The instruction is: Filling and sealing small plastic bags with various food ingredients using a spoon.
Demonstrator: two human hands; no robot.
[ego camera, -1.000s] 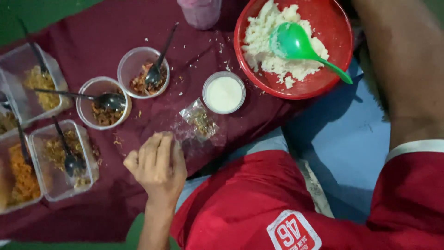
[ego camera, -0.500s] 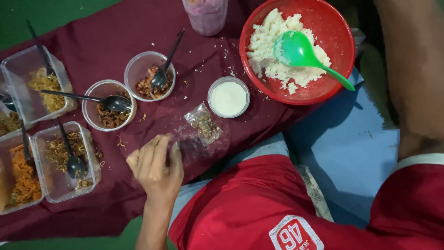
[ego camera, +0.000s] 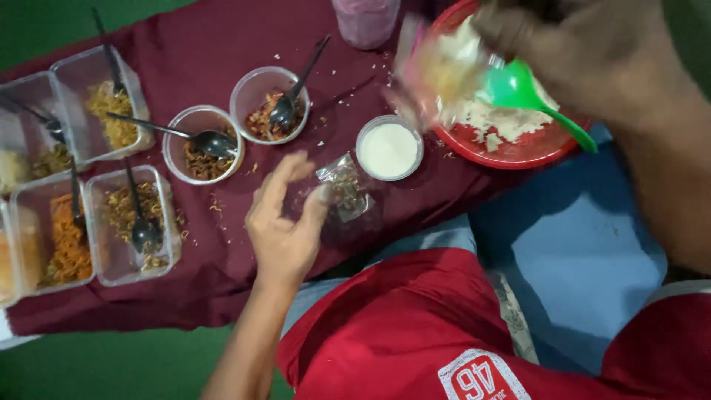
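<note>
Maroon cloth (ego camera: 192,44) on floor. Left hand (ego camera: 285,222), fingers apart, touched small clear packet (ego camera: 343,187) beside white cup (ego camera: 389,148). Right hand (ego camera: 592,52) blurred over red bowl (ego camera: 533,152), grip unclear.

Maroon cloth (ego camera: 222,44) w/ clear food tubs (ego camera: 133,222), round cups (ego camera: 268,104). Red rice bowl (ego camera: 518,152), small plastic bag (ego camera: 344,189) too.

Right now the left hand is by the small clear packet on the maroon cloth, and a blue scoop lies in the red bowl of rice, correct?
Not quite: the scoop is green, as the head view shows. It does lie in the red bowl of rice, and the left hand is by the clear packet on the maroon cloth.
</note>
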